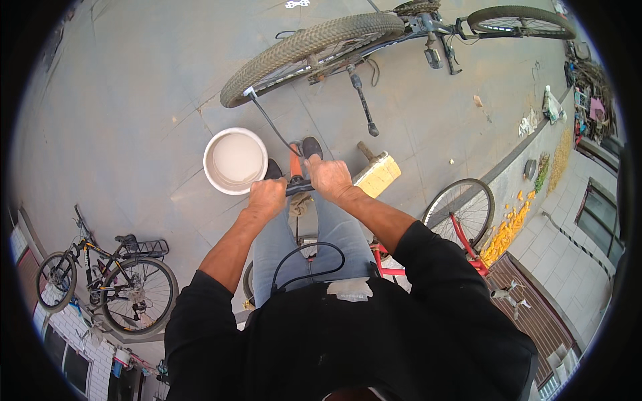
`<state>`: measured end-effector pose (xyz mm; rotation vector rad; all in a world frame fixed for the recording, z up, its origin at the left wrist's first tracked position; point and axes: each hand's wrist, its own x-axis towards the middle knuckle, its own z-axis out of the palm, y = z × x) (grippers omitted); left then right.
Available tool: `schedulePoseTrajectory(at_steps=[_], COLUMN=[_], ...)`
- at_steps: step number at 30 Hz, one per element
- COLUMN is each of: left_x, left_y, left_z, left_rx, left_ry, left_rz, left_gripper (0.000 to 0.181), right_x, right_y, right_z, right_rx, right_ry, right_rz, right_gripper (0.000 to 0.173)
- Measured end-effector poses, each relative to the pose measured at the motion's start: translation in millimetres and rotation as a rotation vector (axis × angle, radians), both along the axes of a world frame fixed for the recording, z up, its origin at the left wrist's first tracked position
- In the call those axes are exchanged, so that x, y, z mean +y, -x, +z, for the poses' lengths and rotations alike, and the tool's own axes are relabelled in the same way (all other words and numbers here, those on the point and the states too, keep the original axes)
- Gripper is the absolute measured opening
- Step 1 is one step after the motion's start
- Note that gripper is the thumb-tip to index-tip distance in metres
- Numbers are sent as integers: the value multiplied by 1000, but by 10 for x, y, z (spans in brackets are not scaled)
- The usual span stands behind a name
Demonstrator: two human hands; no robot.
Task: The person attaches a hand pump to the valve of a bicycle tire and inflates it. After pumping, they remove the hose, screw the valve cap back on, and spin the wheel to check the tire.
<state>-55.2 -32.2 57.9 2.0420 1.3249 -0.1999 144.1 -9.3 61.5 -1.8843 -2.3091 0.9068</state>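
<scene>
Both hands grip the black crossbar handle [300, 187] of an orange floor pump [296, 161], which stands between my shoes. My left hand [268, 195] is closed around the handle's left end. Around its right end my right hand [329, 176] is closed. A thin black hose [273, 123] runs from near the pump to a light-coloured pump head [250, 92] at the tyre [286, 50] of an upturned or tilted bicycle; whether it sits on the valve I cannot tell. Left of my shoes stands a white basin [235, 160] with cloudy water.
To the right of the pump lies a yellow block [378, 175] with a short wooden piece against it. A black bicycle [115, 280] stands at lower left, a red bicycle frame [461, 235] at right. Corn cobs [511, 225] lie along the right side.
</scene>
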Motion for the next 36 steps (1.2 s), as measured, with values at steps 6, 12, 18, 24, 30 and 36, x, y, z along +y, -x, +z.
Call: schedulePoseTrajectory(at_steps=[6,12,18,24,30,36], left_x=[593,722,451,214,162,268], left_y=[42,126,-75,-33,-15,18], left_z=[2240,3199,1258,469,-432,-248], left_rx=[-144,-177,0,-13,7,66], left_ry=[124,-31,-142,-83,-34,14], left_rz=[-196,-243,-210,-148,-121,-45], left_gripper=[23,20,4,1,1,10], right_x=[160,258,-171,-257,-274,28], right_y=[-174,-71,-46,-14,32,27], right_z=[2176,3240,1254,504,-422,-274], right_rx=[169,197,40,34,-24,15], right_ry=[60,0,-128,-52,-52,-60], right_rz=[-24,10,-132,-106,-32,-3], right_gripper=[27,25,27,26,25,24])
